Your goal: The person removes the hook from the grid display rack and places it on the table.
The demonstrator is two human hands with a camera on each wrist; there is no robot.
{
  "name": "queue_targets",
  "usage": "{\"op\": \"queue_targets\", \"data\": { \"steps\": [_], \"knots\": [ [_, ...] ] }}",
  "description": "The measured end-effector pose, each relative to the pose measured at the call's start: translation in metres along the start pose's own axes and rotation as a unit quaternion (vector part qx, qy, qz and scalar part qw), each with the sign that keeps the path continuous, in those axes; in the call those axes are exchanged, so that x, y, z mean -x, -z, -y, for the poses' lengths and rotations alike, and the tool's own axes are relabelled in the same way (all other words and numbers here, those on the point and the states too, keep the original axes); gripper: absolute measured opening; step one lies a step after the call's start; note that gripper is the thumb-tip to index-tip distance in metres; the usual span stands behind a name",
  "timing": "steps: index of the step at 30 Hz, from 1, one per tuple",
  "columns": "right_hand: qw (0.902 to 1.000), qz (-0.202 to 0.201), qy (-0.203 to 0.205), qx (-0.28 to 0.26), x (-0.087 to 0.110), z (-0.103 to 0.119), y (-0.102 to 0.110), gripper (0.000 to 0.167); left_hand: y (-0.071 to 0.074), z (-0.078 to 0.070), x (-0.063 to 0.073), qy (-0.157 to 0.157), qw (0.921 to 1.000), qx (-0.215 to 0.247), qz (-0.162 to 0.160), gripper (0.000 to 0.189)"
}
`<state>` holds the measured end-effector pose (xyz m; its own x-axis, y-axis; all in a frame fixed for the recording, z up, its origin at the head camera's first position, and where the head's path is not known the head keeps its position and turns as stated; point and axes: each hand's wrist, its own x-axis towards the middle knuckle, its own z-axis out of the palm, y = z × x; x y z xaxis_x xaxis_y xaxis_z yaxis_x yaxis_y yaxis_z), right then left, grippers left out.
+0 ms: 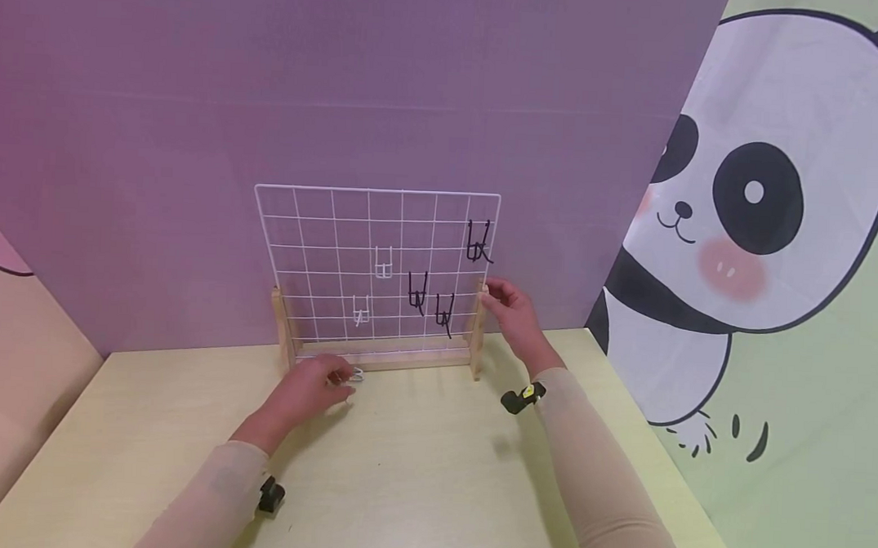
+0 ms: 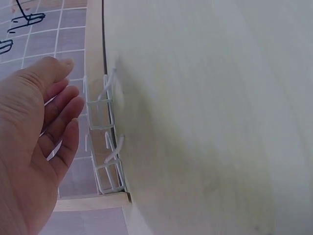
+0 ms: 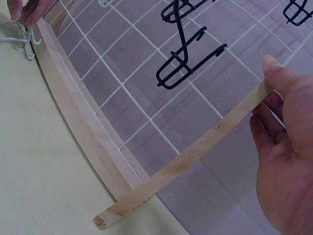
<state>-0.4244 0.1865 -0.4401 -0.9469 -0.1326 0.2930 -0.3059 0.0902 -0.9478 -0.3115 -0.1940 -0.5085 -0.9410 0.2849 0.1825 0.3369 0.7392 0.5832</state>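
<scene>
A white wire grid [image 1: 376,190] stands upright in a wooden stand with a post at each side. My right hand [image 1: 514,318] grips the right wooden post [image 3: 195,147] near its top, thumb on one side and fingers on the other. At the foot of the stand, my left hand [image 1: 309,391] hovers with loosely bent fingers and nothing between them. Beside those fingers, a white hook [image 2: 100,115] and another white hook [image 2: 110,169] lie along the wooden base.
On the grid hang three black hooks, one black hook [image 1: 477,249] being at the upper right, and two white ones, the upper white hook [image 1: 383,270] near the middle. A pale tabletop [image 1: 416,469] extends in front. Behind rises a purple panel [image 1: 374,83].
</scene>
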Motion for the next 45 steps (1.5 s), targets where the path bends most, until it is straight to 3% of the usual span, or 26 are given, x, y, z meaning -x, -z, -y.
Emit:
{"op": "queue_targets", "data": {
  "steps": [8,16,20,28,37,45],
  "knots": [
    [1.0000,-0.002,-0.007,0.002,0.001,0.001,-0.001,0.033,0.005,-0.003,-0.002,-0.016,0.9990,0.003,-0.042,0.020],
    [0.9999,-0.005,-0.007,-0.006,0.001,0.001,-0.001,0.033,0.019,-0.010,-0.007,0.005,0.9936,0.025,-0.110,0.018],
    [0.9999,-0.005,-0.007,-0.007,0.001,0.001,-0.001,0.033,0.024,-0.013,-0.010,-0.003,0.9901,0.039,-0.135,0.020],
    [0.9999,-0.005,-0.011,-0.004,0.000,0.000,-0.001,0.033,0.029,-0.023,-0.017,0.012,0.9866,0.059,-0.152,0.026],
    [0.9999,0.000,-0.013,0.001,0.000,-0.001,0.000,0.033,0.028,-0.033,-0.027,-0.028,0.9772,0.078,-0.196,0.029],
    [0.9999,0.000,-0.015,0.004,0.001,0.001,0.000,0.035,0.027,-0.040,-0.032,-0.043,0.9758,0.085,-0.197,0.027]
  ]
}}
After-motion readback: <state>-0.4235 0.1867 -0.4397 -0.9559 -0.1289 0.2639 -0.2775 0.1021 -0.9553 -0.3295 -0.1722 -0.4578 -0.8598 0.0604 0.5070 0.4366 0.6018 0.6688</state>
